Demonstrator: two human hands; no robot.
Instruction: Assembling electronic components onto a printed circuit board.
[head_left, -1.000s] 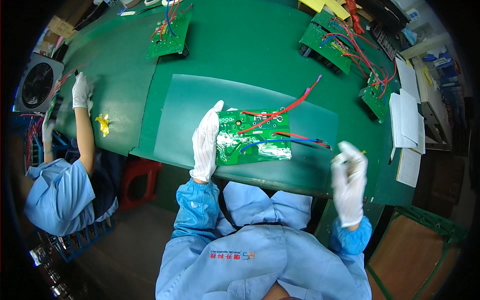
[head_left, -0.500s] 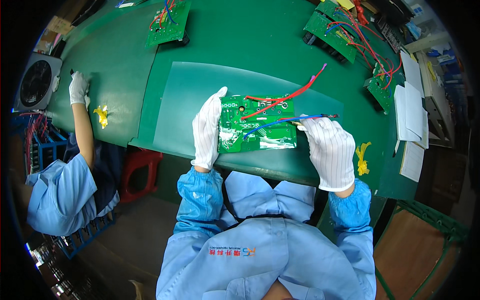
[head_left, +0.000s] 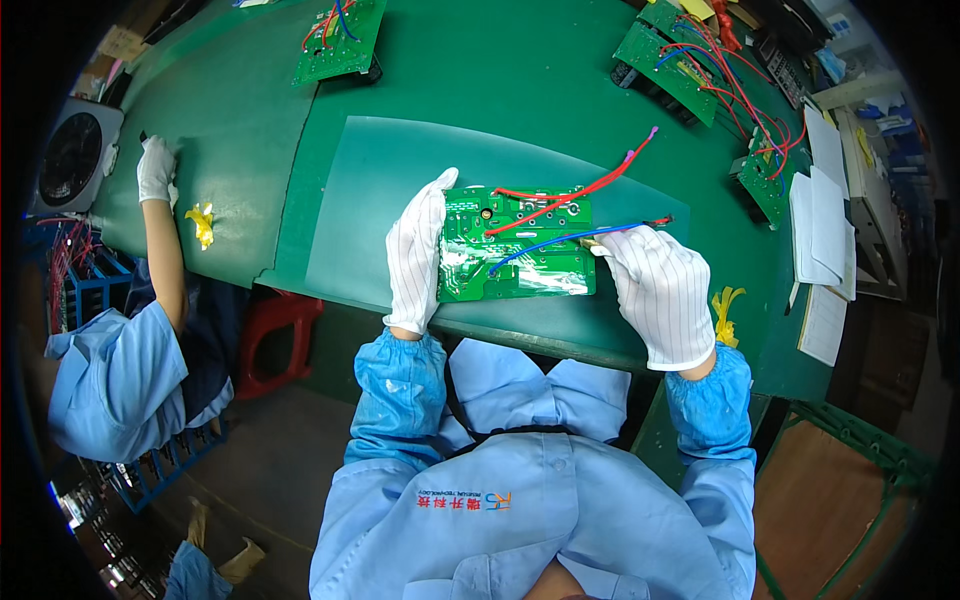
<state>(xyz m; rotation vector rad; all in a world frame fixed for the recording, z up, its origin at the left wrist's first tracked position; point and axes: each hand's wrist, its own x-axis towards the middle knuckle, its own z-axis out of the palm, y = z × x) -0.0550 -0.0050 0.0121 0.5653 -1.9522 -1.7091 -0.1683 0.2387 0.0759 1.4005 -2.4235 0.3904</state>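
A green circuit board [head_left: 520, 268], solder side up with red wires [head_left: 585, 192] and a blue wire [head_left: 555, 243] on it, is in front of me over the table edge. White-gloved, my left hand [head_left: 415, 250] grips its left edge, thumb side along the board. My right hand [head_left: 655, 290], also gloved, has its fingertips pinched at the board's right edge, around a small brass-coloured bit I cannot make out. Over these fingers runs the free end of the blue wire. The red wires stick out to the upper right.
More wired circuit boards stand on the green table [head_left: 470, 70]: one board [head_left: 340, 45] at the far left, others [head_left: 665, 70] at the far right. Papers [head_left: 820, 230] and yellow scraps [head_left: 727, 315] are at the right. On the left, a co-worker's gloved hand [head_left: 156, 170] is near a fan [head_left: 75, 160].
My right hand has shifted slightly up, and the blue wire's free end has moved up with it. The board stays nearly in place. A person's feet now show at the lower left.
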